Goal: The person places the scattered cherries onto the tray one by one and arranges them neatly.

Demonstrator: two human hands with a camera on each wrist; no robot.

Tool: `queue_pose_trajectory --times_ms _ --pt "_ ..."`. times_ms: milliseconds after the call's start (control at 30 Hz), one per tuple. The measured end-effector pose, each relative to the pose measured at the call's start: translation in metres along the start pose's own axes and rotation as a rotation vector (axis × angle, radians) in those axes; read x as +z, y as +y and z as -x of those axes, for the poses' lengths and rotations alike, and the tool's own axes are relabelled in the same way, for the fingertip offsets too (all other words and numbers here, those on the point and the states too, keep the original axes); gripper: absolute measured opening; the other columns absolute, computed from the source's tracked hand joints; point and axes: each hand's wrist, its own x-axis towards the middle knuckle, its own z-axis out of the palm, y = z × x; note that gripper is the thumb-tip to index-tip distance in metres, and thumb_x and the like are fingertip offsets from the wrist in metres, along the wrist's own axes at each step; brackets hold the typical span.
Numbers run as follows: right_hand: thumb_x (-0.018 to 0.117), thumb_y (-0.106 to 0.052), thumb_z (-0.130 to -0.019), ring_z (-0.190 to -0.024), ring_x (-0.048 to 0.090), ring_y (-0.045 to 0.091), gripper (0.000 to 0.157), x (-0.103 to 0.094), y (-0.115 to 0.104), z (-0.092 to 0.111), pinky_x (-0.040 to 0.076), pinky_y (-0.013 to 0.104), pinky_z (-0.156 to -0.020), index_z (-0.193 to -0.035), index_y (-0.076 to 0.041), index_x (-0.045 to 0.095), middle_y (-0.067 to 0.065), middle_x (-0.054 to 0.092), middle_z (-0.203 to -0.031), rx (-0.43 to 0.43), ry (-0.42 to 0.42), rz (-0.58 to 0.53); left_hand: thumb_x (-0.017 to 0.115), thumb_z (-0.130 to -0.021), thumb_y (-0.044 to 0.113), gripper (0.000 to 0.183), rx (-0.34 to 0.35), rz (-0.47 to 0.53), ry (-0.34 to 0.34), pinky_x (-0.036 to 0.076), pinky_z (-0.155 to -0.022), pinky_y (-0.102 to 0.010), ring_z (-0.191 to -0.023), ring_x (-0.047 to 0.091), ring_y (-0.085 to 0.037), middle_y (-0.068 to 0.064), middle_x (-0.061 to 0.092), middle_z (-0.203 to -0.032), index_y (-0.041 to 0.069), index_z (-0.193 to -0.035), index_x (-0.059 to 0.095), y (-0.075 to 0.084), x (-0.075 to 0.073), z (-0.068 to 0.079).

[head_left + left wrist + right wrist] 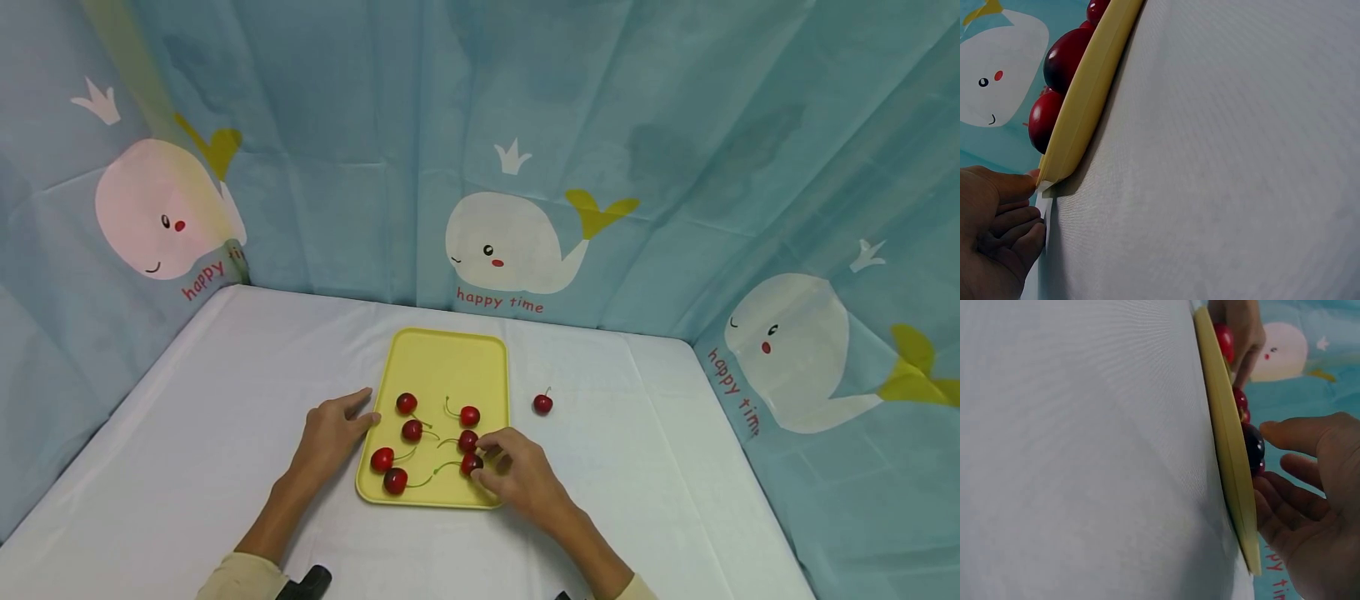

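Note:
A yellow tray (pixel 450 358) lies on the white cloth, with several red cherries on it in two rough columns. The left column includes a dark red cherry (pixel 395 481) near the front. At the tray's left edge, the left hand (pixel 330 437) touches the rim with its thumb, the forefinger stretched out beside it. Over the tray's right edge, the right hand (pixel 521 475) has loosely bent, parted fingers. Its thumb tip is right at the front right cherry (pixel 471 464), and its fingertips are by the cherry (pixel 467 442) behind. In the right wrist view a dark cherry (pixel 1252 447) sits beside the thumb.
One loose cherry (pixel 542 404) with an upright stem sits on the cloth (pixel 637 467) right of the tray. Blue curtains (pixel 337 167) printed with whales surround the table at the back and sides.

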Motion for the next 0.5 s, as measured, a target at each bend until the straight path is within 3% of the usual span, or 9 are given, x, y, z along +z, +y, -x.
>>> queue_pose_trajectory --times_ms 500 --pt "0.087 -0.009 -0.086 -0.097 0.073 0.021 0.037 -0.0085 0.0038 0.0001 0.063 0.031 -0.082 -0.12 -0.005 0.073 0.009 0.074 -0.112 0.059 0.104 -0.128 0.071 -0.102 0.02 0.055 -0.002 0.004 -0.006 0.042 -0.118 -0.062 -0.146 0.048 -0.046 -0.024 0.057 -0.15 0.001 -0.152 0.056 0.0006 0.0 0.0003"
